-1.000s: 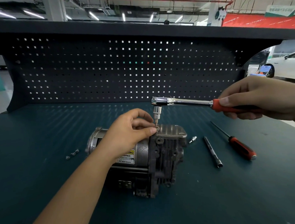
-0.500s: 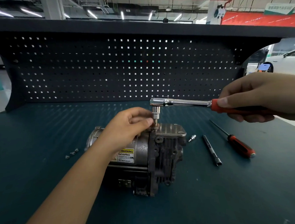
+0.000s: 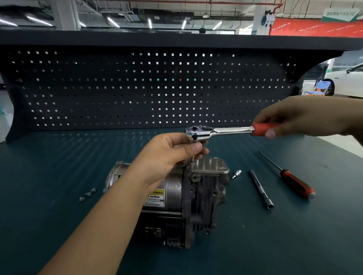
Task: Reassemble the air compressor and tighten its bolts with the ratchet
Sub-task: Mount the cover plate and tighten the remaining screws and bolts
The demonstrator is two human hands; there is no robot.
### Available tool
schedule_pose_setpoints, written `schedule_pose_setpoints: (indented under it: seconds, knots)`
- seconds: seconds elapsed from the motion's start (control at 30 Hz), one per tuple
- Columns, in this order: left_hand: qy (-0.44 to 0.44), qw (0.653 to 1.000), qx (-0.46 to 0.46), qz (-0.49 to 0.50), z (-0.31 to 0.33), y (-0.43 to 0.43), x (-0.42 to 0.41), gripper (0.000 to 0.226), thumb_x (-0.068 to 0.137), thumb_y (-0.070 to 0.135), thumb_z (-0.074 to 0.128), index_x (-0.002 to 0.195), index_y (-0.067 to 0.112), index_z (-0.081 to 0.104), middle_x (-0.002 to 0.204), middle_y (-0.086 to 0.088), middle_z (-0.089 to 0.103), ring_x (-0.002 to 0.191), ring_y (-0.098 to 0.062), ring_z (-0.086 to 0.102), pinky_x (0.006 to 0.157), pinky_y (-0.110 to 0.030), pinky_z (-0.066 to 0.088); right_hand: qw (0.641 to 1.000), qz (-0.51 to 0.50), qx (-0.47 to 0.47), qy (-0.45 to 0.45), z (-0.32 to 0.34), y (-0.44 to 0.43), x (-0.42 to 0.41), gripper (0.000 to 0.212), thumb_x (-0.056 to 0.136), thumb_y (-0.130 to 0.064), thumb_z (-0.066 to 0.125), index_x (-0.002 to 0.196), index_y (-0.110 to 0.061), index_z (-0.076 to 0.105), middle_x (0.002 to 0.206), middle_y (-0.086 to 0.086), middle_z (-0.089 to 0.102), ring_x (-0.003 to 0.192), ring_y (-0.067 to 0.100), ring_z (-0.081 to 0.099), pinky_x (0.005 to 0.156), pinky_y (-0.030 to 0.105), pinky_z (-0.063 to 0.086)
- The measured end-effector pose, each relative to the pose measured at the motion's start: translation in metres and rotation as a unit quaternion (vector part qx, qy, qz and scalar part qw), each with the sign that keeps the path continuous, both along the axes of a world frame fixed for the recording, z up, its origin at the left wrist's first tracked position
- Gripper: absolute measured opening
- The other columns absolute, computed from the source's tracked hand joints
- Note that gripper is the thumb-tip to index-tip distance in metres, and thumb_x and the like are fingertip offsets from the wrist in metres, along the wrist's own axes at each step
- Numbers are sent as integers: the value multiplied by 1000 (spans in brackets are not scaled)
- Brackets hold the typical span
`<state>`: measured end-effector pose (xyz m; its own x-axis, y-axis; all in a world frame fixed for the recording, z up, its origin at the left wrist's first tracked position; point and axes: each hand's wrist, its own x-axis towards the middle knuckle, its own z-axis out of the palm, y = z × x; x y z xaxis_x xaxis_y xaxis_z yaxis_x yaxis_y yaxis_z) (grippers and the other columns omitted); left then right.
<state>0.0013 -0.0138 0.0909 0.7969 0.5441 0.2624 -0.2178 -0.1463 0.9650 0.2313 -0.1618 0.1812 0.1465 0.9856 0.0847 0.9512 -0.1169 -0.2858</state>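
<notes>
Two bare hands work above a dark green bench top [image 3: 56,236]. Nearest, the left forearm rises from 7 o'clock toward the centre. The air compressor [image 3: 191,201] lies on its side at the middle of the bench, its round motor end pointing to 9 o'clock and its finned head plate [image 3: 211,167] facing up; a yellow warning label [image 3: 155,198] shows on the barrel. At 9 o'clock from the compressor, well apart, lie three small bolts [image 3: 87,194] in a short row. At 3 o'clock from it lie, in order outward, a small socket bit [image 3: 236,174], a long extension bar [image 3: 261,189] and a red-handled screwdriver [image 3: 290,177], none touching another. Above the near-left corner of the head plate a bolt [image 3: 191,163] stands upright in its hole. The left hand [image 3: 169,156] is closed just over that bolt, thumb and fingertips pinched around the socket under the ratchet head; the socket itself is hidden by the fingers. The ratchet [image 3: 220,131] is held level above the compressor, its chrome head at the left hand and its handle pointing to 3 o'clock. The right hand [image 3: 300,117] grasps the red handle, thumb pressed on its underside; motion blur softens this hand. Farthest back, at 12 o'clock, a black pegboard [image 3: 153,90] closes the bench, with a shelf [image 3: 172,41] along its top. A white car [image 3: 352,80] shows beyond at 2 o'clock.
</notes>
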Motion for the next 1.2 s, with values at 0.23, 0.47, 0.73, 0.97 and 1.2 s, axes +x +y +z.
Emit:
schedule_pose_setpoints:
  seconds: [0.23, 0.47, 0.73, 0.97, 1.2]
  knots:
    - [20, 999, -19, -47, 3, 8, -6, 21, 74, 24, 61, 89, 17, 73, 90, -4, 74, 78, -7, 64, 61, -14, 45, 993, 39, 44, -106, -14, 69, 1, 29, 94, -8, 55, 119, -20, 61, 102, -10, 59, 93, 9, 50, 68, 5, 31]
    - [23, 1000, 7, 3, 1, 7, -2, 14, 69, 25, 65, 76, 20, 76, 82, 0, 74, 69, -1, 64, 57, -9, 44, 996, 38, 39, -69, -20, 49, 7, 28, 94, -12, 56, 104, -38, 58, 102, -17, 60, 97, 7, 54, 77, 21, 35]
    - [14, 999, 10, 28, -2, 1, 0, 21, 78, 23, 58, 92, 13, 70, 85, 0, 74, 70, -3, 62, 56, -12, 41, 991, 18, 111, -67, -19, -36, -33, 30, 69, -67, 37, 88, -50, 54, 87, -28, 60, 86, -6, 55, 69, 24, 41]
    - [20, 993, 58, 97, 0, -12, 4, 15, 70, 32, 73, 82, 25, 74, 86, 5, 75, 77, -1, 67, 66, -11, 47, 972, -8, 200, -122, -29, -68, -84, 39, 81, -78, 31, 79, -49, 57, 72, -22, 61, 83, -14, 51, 53, 16, 32]
    - [30, 979, 96, 175, -3, -12, 8, 2, 75, 31, 73, 76, 29, 73, 78, 12, 74, 81, -2, 68, 74, -13, 48, 980, -23, 172, -95, -18, -61, -81, 45, 46, -82, 40, 72, -51, 59, 84, -36, 58, 82, -18, 49, 53, 10, 35]
